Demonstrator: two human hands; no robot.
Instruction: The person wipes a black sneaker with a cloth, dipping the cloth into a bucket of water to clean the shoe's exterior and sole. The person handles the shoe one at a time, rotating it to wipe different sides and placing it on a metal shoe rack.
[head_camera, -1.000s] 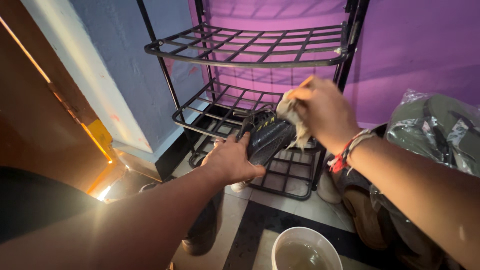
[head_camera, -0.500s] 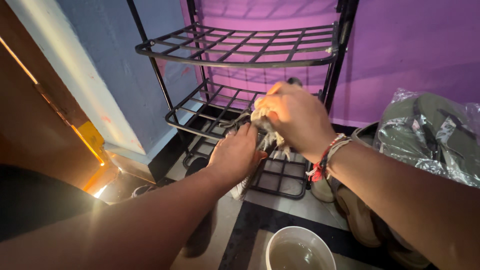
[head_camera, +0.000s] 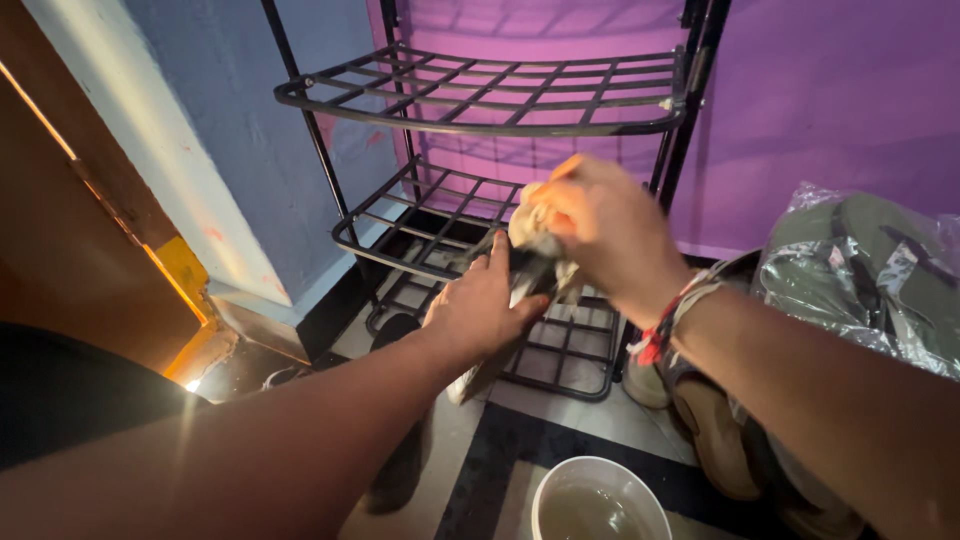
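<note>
Bracing a dark shoe (head_camera: 520, 285) with my left hand (head_camera: 480, 310), fingers wrapped over its upper, so it sits steady in front of the black wire rack (head_camera: 480, 100) while I rub it. The shoe rides between the rack's middle and bottom tiers, toe end tipped down toward 7 o'clock, pale sole edge showing below my palm.

At 2 o'clock from the left hand, my right hand (head_camera: 600, 235) is clenched on a pale cloth (head_camera: 535, 215), bunched tight so it gives a firm pad. Cloth is pressed onto the top of the shoe; the hand is motion-blurred. Red and white bands sit on that wrist.

At 6 o'clock on the tiled floor, a white bowl of cloudy water (head_camera: 598, 500) stands near, within reach of the cloth hand. A second dark shoe (head_camera: 400, 470) lies on the floor under my left forearm.

At 3 o'clock, a pair of footwear wrapped in clear plastic (head_camera: 860, 270) leans by the purple wall, apart from the work.
</note>
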